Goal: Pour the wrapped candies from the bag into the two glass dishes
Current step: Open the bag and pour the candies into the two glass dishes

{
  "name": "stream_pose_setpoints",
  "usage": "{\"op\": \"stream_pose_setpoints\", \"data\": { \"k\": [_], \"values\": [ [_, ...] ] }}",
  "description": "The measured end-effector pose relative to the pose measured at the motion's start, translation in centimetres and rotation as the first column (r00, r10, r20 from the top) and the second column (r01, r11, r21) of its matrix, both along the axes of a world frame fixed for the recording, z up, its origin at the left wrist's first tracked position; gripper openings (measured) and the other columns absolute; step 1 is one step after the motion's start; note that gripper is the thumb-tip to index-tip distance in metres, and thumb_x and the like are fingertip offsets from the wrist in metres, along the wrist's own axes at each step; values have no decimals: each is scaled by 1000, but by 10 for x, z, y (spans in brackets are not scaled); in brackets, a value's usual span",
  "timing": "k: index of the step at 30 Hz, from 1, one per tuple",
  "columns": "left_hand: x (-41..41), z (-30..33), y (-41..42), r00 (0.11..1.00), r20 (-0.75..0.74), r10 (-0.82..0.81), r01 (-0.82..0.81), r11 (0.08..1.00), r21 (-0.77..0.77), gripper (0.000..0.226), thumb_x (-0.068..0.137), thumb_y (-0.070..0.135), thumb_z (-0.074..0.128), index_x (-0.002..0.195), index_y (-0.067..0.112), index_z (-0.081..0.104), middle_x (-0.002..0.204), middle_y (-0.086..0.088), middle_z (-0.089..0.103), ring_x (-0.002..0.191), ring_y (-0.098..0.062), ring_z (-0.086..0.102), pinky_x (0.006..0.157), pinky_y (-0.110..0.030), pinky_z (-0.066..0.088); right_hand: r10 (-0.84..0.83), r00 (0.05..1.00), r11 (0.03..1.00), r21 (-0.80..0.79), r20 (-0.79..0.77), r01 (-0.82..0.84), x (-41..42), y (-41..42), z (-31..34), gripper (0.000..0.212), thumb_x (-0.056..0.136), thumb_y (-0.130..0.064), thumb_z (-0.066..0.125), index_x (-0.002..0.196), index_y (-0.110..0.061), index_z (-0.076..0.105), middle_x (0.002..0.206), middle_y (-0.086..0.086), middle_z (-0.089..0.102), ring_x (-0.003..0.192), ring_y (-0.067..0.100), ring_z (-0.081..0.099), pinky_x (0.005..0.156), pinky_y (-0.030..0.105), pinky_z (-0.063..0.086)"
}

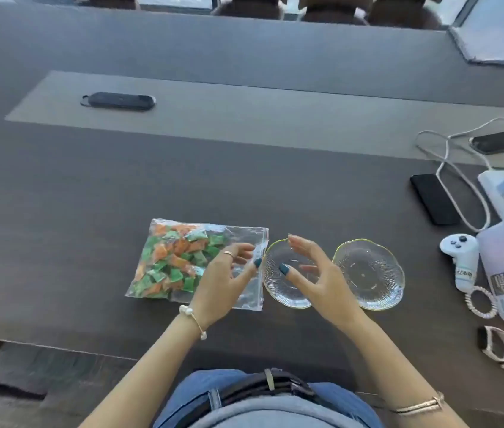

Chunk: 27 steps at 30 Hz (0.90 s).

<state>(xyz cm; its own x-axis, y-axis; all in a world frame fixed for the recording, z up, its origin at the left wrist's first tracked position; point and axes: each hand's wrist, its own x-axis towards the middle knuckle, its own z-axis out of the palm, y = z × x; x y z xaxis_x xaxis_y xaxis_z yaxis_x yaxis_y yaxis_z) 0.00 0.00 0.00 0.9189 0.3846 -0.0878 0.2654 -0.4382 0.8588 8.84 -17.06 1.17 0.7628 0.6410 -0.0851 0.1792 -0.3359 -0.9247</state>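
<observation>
Head view: bag (182,261) lying flat on table (90,186), left of both empty dishes (287,291). Both hands' fingers (246,250) hovering spread, holding nothing. Risk: candies (170,261) w/ slick wrappers overshooting shallow rims when tipping.

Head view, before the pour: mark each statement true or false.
1. Both glass dishes hold candies. False: the left dish and right dish are empty.
2. The candy bag lies flat on the table. True.
3. The bag lies right of both dishes. False: it lies left of them.
4. Both hands, the left hand and the right hand, are open, holding nothing. True.
</observation>
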Motion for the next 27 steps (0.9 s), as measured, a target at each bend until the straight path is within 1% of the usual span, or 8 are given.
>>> {"op": "stream_pose_setpoints", "data": {
  "k": [3, 5, 10, 14, 17, 20, 23, 27],
  "values": [
    [7, -15, 10, 984, -178, 8, 10, 995, 101, 22, 87, 24, 53, 107, 18, 62, 102, 0, 67, 89, -11, 60, 83, -26, 48, -30, 998, 999, -40, -58, 27, -5, 7, -5, 53, 73, -50, 58, 124, -39, 49, 122, -28, 56, 119, -6, 47, 95, 25, 45],
    [17, -27, 9, 969, -247, 2, 30, 992, 126, 21, 86, 23, 51, 101, 17, 64, 100, -2, 68, 85, -14, 61, 82, -31, 48, -61, 993, 997, -48, -96, 56, -9, 9, -15, 47, 76, -43, 61, 122, -38, 51, 123, -25, 56, 117, -7, 48, 94, 24, 45],
    [46, -39, 12, 973, -230, -20, 49, 991, 122, 20, 86, 24, 50, 94, 14, 65, 93, -4, 69, 80, -16, 59, 76, -31, 46, -174, 974, 981, -110, -147, 159, -18, 17, -37, 38, 82, -29, 65, 116, -39, 54, 119, -22, 59, 114, -7, 50, 89, 18, 44],
    [49, -56, 33, 965, -259, -35, 64, 993, 102, 19, 87, 23, 50, 95, 14, 65, 90, -3, 69, 78, -15, 59, 74, -29, 47, -265, 946, 950, -219, -186, 223, -14, 26, -64, 33, 83, -19, 62, 111, -37, 54, 115, -11, 62, 109, 0, 55, 83, 17, 44],
    [37, -69, 60, 961, -276, -11, 43, 993, 109, 18, 88, 21, 49, 95, 14, 64, 89, -1, 66, 83, -17, 61, 75, -28, 46, -305, 934, 929, -273, -187, 249, -13, 40, -80, 31, 83, -17, 61, 111, -29, 57, 109, -6, 64, 104, 6, 58, 77, 12, 42],
    [22, -81, 92, 964, -263, 47, -10, 990, 140, 17, 87, 18, 51, 95, 13, 65, 90, -2, 66, 87, -20, 61, 78, -29, 44, -304, 938, 916, -322, -166, 240, -12, 60, -88, 29, 83, -19, 62, 111, -24, 59, 104, -3, 63, 99, 8, 59, 81, 16, 44],
    [9, -87, 122, 963, -225, 149, -91, 965, 247, 17, 85, 16, 54, 96, 11, 66, 95, -9, 66, 96, -26, 56, 85, -33, 41, -318, 944, 882, -394, -93, 258, -11, 81, -95, 31, 83, -21, 62, 113, -23, 58, 102, -1, 59, 94, 12, 56, 83, 23, 42],
    [-6, -90, 156, 892, -272, 360, -220, 873, 435, 30, 83, 22, 59, 109, 9, 61, 114, -14, 54, 111, -36, 43, 95, -46, 34, -400, 916, 826, -440, -19, 352, -8, 102, -99, 31, 81, -17, 62, 112, -19, 58, 94, 2, 56, 81, 16, 57, 83, 32, 46]
  ]
}}
